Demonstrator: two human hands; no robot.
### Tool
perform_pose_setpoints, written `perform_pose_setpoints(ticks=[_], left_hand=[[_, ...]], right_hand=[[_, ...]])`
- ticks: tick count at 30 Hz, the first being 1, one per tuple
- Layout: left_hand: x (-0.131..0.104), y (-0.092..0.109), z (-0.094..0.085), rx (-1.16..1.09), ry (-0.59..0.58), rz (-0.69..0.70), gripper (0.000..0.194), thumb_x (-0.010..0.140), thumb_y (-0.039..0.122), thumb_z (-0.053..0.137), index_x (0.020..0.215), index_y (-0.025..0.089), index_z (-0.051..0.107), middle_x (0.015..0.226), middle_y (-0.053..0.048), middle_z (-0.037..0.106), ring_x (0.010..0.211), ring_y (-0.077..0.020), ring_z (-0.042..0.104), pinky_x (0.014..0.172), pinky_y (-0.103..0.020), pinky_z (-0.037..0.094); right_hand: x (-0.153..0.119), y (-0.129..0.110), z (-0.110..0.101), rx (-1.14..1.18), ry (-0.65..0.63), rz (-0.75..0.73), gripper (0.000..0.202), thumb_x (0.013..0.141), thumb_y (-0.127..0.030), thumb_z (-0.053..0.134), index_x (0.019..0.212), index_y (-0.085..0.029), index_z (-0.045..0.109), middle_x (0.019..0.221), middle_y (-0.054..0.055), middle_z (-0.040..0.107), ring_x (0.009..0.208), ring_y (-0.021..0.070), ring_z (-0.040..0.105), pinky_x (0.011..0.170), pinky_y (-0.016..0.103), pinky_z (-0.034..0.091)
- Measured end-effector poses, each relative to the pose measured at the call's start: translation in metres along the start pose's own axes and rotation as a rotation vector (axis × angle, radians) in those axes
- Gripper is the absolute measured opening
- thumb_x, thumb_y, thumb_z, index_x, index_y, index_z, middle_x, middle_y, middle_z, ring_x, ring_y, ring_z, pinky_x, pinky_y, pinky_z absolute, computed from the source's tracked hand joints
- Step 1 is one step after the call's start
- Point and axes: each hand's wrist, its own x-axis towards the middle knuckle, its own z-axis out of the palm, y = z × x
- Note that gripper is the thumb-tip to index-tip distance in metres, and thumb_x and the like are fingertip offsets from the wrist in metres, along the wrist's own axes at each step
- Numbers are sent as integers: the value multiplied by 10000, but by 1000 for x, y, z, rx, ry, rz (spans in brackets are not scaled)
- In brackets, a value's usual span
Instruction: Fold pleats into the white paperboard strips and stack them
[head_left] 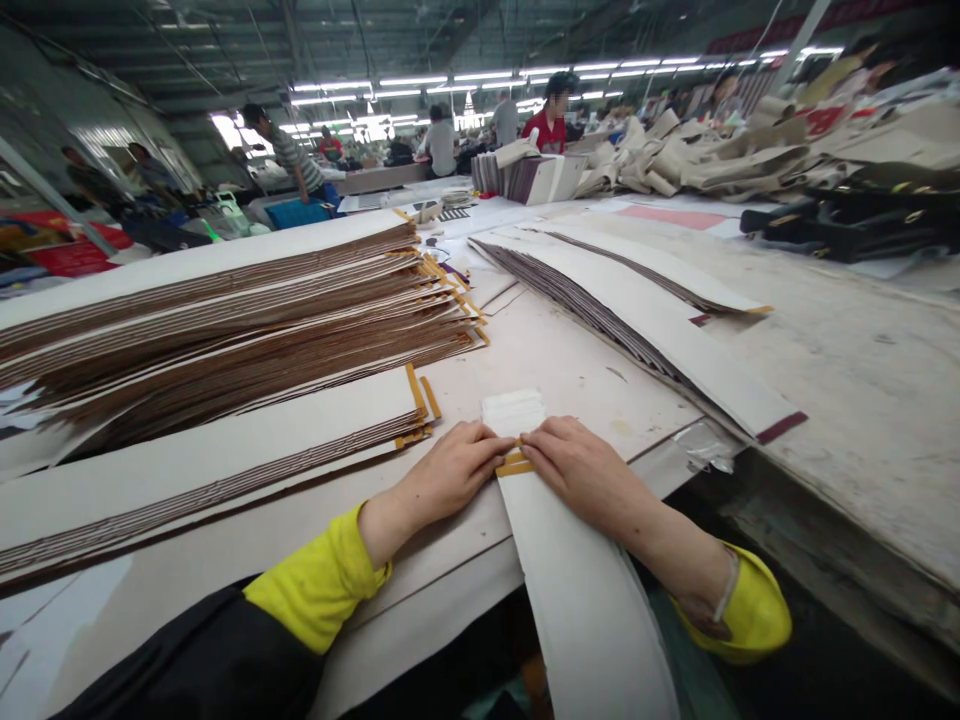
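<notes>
A long white strip [577, 590] with a mustard-yellow end hangs over the table's front edge towards me. My left hand [469, 465] pinches the left side of that yellow end, fingers closed. From the right, my right hand [574, 460] presses its closed fingers on the same end, the two hands' fingertips almost meeting. Just beyond my fingers lies a small white stack of thin pieces [513, 408] on the table. The undersides of my fingers are hidden.
Stacks of white strips with brown edges and yellow ends [225, 290] fill the left. More white strips [622, 300], one dark-red at the end, fan out on the right. Black straps [855, 220] and beige material [697, 150] lie farther back. People work in the background.
</notes>
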Motion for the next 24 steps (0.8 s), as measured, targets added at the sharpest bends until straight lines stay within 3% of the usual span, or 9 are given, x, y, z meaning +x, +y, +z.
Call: perform_pose_setpoints(ticks=[6, 14, 21, 24], left_hand=[[-13, -11, 4, -67, 80, 18, 283, 886, 204, 393, 1113, 148, 552, 1039, -85, 552, 967, -157, 487, 878, -286, 417], [-15, -13, -1, 27, 0, 49, 329, 883, 167, 386, 1180, 234, 512, 1076, -64, 554, 993, -171, 472, 887, -335, 412], [-13, -24, -1, -191, 102, -15, 333, 825, 48, 384, 1044, 183, 594, 1001, -53, 585, 953, -134, 526, 868, -277, 430], [-14, -25, -1, -178, 91, 5, 360, 798, 19, 391, 1033, 191, 602, 997, -45, 598, 947, -138, 530, 865, -287, 429]], right_hand=[[1, -6, -2, -3, -29, -8, 212, 882, -192, 409, 934, -154, 612, 823, 70, 559, 850, 207, 504, 782, 353, 437], [4, -14, 3, 68, -20, -63, 237, 889, -207, 398, 946, -140, 619, 838, 77, 567, 868, 207, 492, 802, 352, 431], [1, -10, 2, 70, 3, -76, 242, 892, -224, 397, 1025, -180, 595, 845, 59, 560, 862, 196, 489, 789, 340, 427], [1, -10, 2, 74, 8, -87, 243, 892, -229, 401, 1042, -198, 590, 859, 57, 560, 871, 189, 489, 786, 325, 426]])
